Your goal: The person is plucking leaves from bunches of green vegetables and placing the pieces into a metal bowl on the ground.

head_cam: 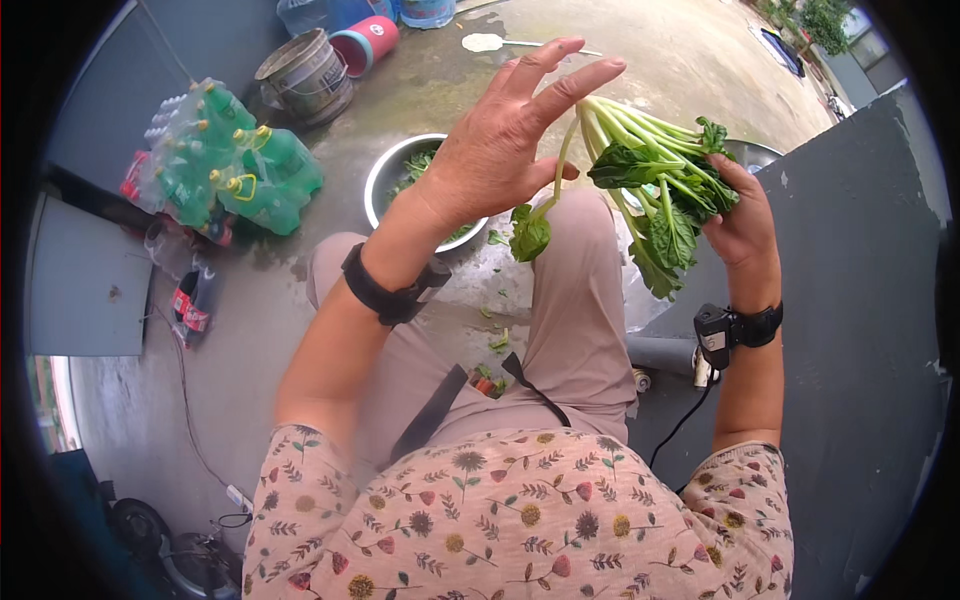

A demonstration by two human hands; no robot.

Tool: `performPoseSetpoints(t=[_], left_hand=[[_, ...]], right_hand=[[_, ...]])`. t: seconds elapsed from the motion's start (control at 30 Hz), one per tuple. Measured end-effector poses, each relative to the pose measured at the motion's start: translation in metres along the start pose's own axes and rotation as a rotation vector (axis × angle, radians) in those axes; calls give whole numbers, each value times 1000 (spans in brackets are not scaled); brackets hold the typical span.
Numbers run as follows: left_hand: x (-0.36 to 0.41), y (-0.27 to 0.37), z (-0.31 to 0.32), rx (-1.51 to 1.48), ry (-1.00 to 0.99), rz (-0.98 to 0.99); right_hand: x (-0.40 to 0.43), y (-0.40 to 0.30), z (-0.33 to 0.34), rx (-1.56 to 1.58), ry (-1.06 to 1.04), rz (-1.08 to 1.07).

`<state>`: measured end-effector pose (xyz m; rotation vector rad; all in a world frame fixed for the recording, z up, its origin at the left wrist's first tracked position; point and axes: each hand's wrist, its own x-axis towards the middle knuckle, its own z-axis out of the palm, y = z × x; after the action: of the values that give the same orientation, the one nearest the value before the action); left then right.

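A bunch of leafy greens (660,180) with pale stalks is held up over my right knee, its root end up and to the left. My right hand (742,214) grips the leafy end. My left hand (517,127) is at the stalk end with its fingers spread. One stalk (564,169) hangs apart from the bunch between its thumb and fingers, with a drooping leaf below; whether the hand pinches it, I cannot tell. Beyond my left forearm stands a steel basin (373,187) with torn greens (420,163) inside, partly hidden by the arm.
Green plastic bottles (270,176) in wrap stand at the left. Behind are a dirty bucket (307,82) and a red container (373,41) on its side. A grey panel (840,300) rises at the right. Leaf scraps (499,340) lie on the floor between my legs.
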<state>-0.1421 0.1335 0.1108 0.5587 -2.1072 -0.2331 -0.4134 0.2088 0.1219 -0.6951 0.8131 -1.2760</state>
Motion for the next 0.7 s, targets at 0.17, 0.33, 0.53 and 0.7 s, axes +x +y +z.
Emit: performPoseSetpoints(t=[0.17,0.33,0.53,0.7], left_hand=[[-19,-21,-14,-152,-103,-23],[-65,-39,-18,-850,-123,-764],[-89,-42,6,-1627,33,-1082],[-118,-47,28,-1556,41,-1328]], right_hand=[[44,27,37,233,-430,300],[56,47,41,-179,-325,76],[85,140,0,-409,-302,302],[96,185,17,-49,-469,389]])
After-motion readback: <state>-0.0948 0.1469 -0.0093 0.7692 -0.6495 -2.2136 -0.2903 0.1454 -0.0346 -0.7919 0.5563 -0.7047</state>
